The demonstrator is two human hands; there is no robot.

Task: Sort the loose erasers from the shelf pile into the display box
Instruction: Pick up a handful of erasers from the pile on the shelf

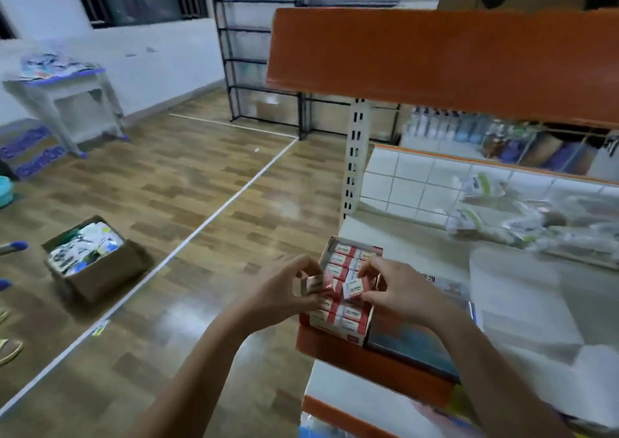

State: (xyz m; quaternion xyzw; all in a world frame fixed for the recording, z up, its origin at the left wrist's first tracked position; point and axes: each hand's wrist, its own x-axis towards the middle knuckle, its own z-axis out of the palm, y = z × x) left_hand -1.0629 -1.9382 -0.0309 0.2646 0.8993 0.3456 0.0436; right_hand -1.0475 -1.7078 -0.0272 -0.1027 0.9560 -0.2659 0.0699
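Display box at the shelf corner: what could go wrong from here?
The display box sits at the shelf's front corner, so a push from either hand could tip it toward the floor. The left hand holds an eraser out past the box edge; a slip could drop it. The right hand's eraser may jam between packed rows.

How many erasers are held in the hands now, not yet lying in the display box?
2. One eraser is pinched in the left hand, beside the display box. The other eraser is held by the right hand above the packed rows. Fingers may hide more.
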